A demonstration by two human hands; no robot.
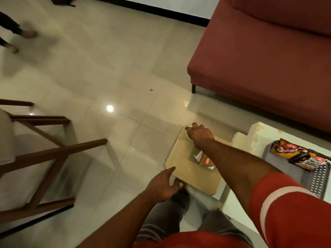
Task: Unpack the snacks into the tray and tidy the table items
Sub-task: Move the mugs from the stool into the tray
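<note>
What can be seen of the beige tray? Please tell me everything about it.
The tray is beige, glossy, plastic-looking, rectangular, with rounded corners and a low rim. It lies flat at a corner of the white table. It holds a brown snack packet and, at the far corner, a small white thing under the right hand. The open left hand is beside its near corner, touch unclear.

The right hand [198, 135] reaches over the far end of a beige tray [189, 172] and covers a small white object [189, 138]; whether it grips is unclear. The left hand [162, 186] hovers with fingers straight beside the tray's near corner. A brown snack packet [206, 161] lies on the tray.
</note>
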